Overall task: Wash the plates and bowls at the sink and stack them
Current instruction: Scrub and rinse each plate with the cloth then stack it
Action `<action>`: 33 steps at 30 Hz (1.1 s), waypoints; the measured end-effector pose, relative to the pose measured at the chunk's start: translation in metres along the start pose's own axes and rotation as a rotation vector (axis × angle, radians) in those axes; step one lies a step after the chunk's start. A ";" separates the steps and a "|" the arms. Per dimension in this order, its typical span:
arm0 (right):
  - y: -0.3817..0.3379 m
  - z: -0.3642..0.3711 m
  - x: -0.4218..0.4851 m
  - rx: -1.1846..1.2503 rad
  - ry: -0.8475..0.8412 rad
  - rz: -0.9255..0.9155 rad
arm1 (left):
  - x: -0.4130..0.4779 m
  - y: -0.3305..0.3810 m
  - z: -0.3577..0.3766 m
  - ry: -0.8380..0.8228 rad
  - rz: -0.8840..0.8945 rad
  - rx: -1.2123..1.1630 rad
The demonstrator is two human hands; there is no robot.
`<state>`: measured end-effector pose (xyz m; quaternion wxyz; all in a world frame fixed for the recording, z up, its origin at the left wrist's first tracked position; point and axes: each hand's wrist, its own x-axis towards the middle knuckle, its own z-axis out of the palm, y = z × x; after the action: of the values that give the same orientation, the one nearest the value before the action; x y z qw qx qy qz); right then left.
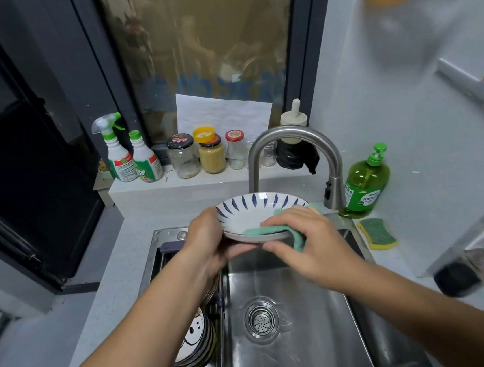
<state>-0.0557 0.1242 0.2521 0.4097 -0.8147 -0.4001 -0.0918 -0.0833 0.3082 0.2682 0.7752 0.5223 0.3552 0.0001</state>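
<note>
A shallow white bowl with blue leaf strokes (250, 212) is held tilted above the steel sink (308, 353). My left hand (208, 244) grips its left rim, fingers curled underneath. My right hand (307, 236) holds a green cloth (270, 230) against the bowl's near rim and inside. A stack of dark-striped plates and bowls (195, 339) stands in the rack (218, 303) on the sink's left side, partly hidden by my left forearm.
The curved tap (287, 139) arches just behind the bowl. A green soap bottle (366, 184) and a yellow-green sponge (377, 232) sit at the right of the sink. Jars and spray bottles (129, 157) line the ledge behind. The drain strainer (261, 320) lies in the basin.
</note>
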 end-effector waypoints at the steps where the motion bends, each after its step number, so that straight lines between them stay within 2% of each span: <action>1: 0.000 -0.003 0.004 0.024 0.023 0.026 | 0.001 0.001 -0.001 -0.025 -0.033 -0.003; 7: -0.005 -0.017 0.016 -0.027 -0.005 0.004 | -0.003 0.004 -0.001 -0.174 -0.118 -0.055; 10: -0.008 -0.026 0.023 0.130 0.058 0.139 | -0.009 0.009 0.004 -0.200 -0.171 -0.104; 13: -0.008 -0.032 0.028 0.225 0.093 0.256 | -0.007 0.007 0.003 -0.215 -0.169 0.035; 15: -0.010 -0.038 0.030 0.267 0.121 0.302 | -0.004 0.002 -0.005 -0.297 -0.177 0.206; 17: -0.010 -0.048 0.033 0.360 0.177 0.374 | -0.006 0.001 -0.015 -0.380 -0.039 0.556; 18: -0.010 -0.053 0.034 0.425 0.201 0.420 | -0.007 0.000 -0.018 -0.398 0.088 0.647; 21: -0.006 -0.059 0.038 0.660 0.267 0.581 | 0.002 -0.011 -0.021 -0.411 0.402 0.491; 23: -0.003 -0.058 0.039 0.796 0.304 0.658 | 0.006 -0.018 -0.019 -0.418 0.460 0.315; 25: -0.001 -0.056 0.039 0.880 0.412 0.712 | 0.006 -0.024 -0.018 -0.407 0.475 0.208; 27: 0.002 -0.049 0.035 0.805 0.540 0.704 | 0.004 -0.028 -0.015 -0.401 0.472 0.150; 29: 0.002 -0.037 0.026 0.574 0.574 0.590 | 0.002 -0.032 -0.012 -0.394 0.457 0.119; 31: 0.002 -0.027 0.019 0.397 0.525 0.403 | 0.000 -0.034 -0.010 -0.381 0.455 0.097; 33: 0.006 -0.020 0.015 0.225 0.400 0.203 | -0.001 -0.034 -0.007 -0.367 0.456 0.085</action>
<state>-0.0380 0.1159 0.2680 0.5759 -0.7655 -0.2349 -0.1647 -0.1000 0.2981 0.2396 0.7838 0.6121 0.0822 0.0651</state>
